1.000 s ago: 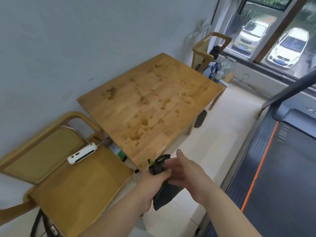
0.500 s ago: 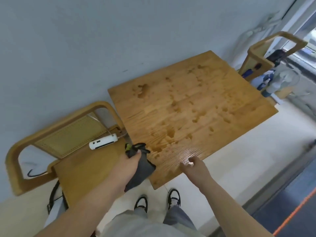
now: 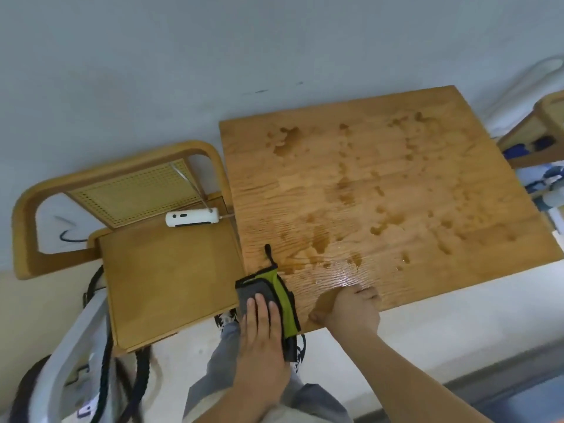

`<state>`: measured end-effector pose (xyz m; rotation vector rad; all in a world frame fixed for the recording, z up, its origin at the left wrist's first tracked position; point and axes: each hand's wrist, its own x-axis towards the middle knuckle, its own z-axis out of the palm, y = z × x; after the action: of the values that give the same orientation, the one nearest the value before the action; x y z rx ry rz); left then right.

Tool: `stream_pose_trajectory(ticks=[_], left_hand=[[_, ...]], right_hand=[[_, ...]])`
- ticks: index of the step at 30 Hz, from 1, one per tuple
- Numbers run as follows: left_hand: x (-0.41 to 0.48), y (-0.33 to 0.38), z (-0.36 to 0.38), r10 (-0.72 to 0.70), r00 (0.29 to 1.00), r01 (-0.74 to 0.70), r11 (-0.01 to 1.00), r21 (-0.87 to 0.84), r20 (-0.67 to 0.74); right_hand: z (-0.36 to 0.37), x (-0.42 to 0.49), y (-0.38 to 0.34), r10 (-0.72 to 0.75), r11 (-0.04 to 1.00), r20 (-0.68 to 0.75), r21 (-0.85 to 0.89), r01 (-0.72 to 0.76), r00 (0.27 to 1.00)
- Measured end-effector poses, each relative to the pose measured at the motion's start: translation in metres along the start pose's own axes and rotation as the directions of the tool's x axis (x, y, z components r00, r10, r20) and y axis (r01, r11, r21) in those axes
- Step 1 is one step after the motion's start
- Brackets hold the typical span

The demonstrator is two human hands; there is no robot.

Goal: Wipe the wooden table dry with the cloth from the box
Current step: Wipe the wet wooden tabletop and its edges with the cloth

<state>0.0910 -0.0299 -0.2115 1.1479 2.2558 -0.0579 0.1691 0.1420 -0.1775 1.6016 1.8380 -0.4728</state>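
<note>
The wooden table [image 3: 381, 184] stands against the wall, its top covered with several water drops and small puddles. A grey and green cloth [image 3: 276, 293] with a black loop lies on the table's near left corner. My left hand [image 3: 262, 328] presses flat on the cloth, fingers spread. Just to the right, my right hand [image 3: 354, 309] rests on the table's near edge with the fingers curled over the wood, holding nothing else. The box is not in view.
A wooden chair [image 3: 158, 270] stands left of the table, with a white power strip [image 3: 192, 218] on its seat. Another chair [image 3: 543, 135] with blue items sits at the right. Black cables [image 3: 103, 355] hang below the left chair.
My left hand has laid the cloth down on the table's near left corner and flattened on it. My right hand moved onto the table's front edge. The view has tilted further down.
</note>
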Motion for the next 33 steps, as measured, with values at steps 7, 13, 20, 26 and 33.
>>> stream_pose_trajectory(ticks=[7, 13, 20, 26, 33], left_hand=[[0.059, -0.045, -0.033, 0.094, 0.99, -0.085, 0.992, 0.09, -0.104], [0.041, -0.016, -0.014, 0.05, 0.997, -0.051, 0.998, -0.027, -0.051], [0.066, -0.039, -0.049, 0.053, 0.999, -0.051, 0.988, 0.145, -0.011], [0.042, -0.002, -0.031, -0.002, 1.0, 0.0, 0.998, 0.066, 0.03], [0.07, -0.041, -0.062, 0.176, 0.982, -0.187, 0.957, 0.222, 0.068]], right_hand=[[-0.001, 0.009, -0.006, 0.016, 0.999, 0.004, 0.042, -0.016, 1.0], [-0.001, -0.002, 0.0, 0.016, 1.0, -0.002, 0.009, -0.016, 1.0], [-0.014, 0.002, -0.015, 0.037, 0.998, 0.061, -0.06, -0.034, 0.997], [-0.019, 0.005, -0.018, 0.029, 0.996, 0.137, -0.087, -0.017, 0.99], [-0.014, 0.006, -0.025, 0.09, 0.996, 0.111, -0.024, -0.088, 0.99]])
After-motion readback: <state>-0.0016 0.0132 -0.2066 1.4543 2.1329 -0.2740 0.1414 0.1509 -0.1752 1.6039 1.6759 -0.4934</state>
